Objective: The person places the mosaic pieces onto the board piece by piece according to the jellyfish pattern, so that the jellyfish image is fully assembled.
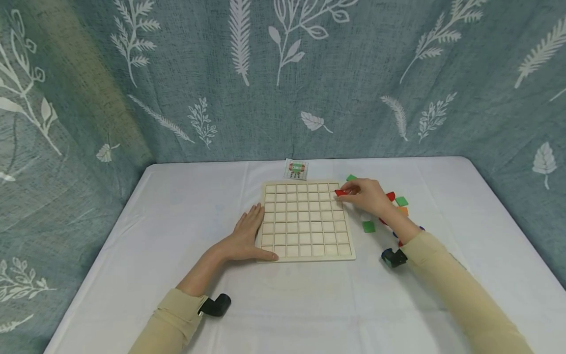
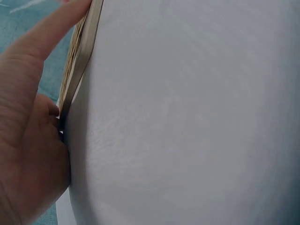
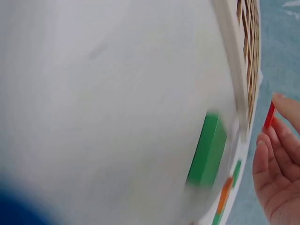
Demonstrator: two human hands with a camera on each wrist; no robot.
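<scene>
A square wooden grid board (image 1: 305, 221) with rows of shallow cells lies flat on the white cloth. My left hand (image 1: 247, 236) rests along its left edge, fingers straight, the thumb over the near left corner; in the left wrist view the thumb (image 2: 42, 37) lies on the board's edge (image 2: 84, 51). Over the board's far right corner, my right hand (image 1: 364, 195) pinches a small red tile (image 1: 340, 192) between thumb and fingertips. The right wrist view shows this red tile (image 3: 269, 115) edge-on, so its full shape is hidden.
Right of the board lie loose coloured tiles: a green square (image 1: 369, 226), another green one (image 1: 401, 201), an orange one (image 1: 403, 211) and a red one (image 1: 391, 196), some partly behind the right arm. A small printed card (image 1: 296, 169) lies beyond the board, before a patterned curtain (image 1: 265, 113).
</scene>
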